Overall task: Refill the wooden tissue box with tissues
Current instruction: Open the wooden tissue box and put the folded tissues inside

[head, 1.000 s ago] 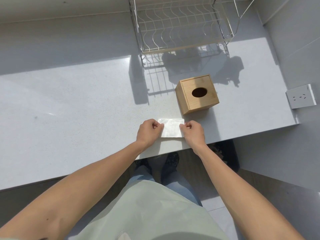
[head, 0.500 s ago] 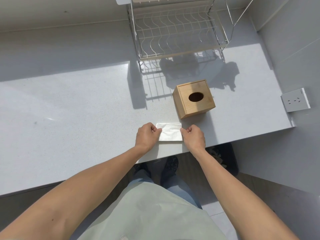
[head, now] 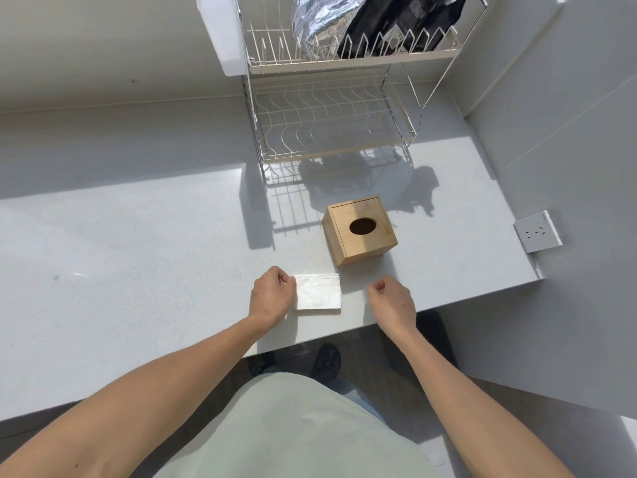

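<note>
Fingers [head: 283, 278] on one tissue stack [head: 319, 292]; one wooden box [head: 360, 230].

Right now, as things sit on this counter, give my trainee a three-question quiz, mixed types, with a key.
1. True or false: the tissue stack lies inside the wooden tissue box.
2. Which hand touches the stack? A) left hand B) right hand C) both
3. Fill in: the oval opening in the box's top shows ____ tissue poking out.

Key: 1 false, it lies flat on the counter in front of the box. 2 A, the right hand is curled and apart from the stack. 3 no.
</note>
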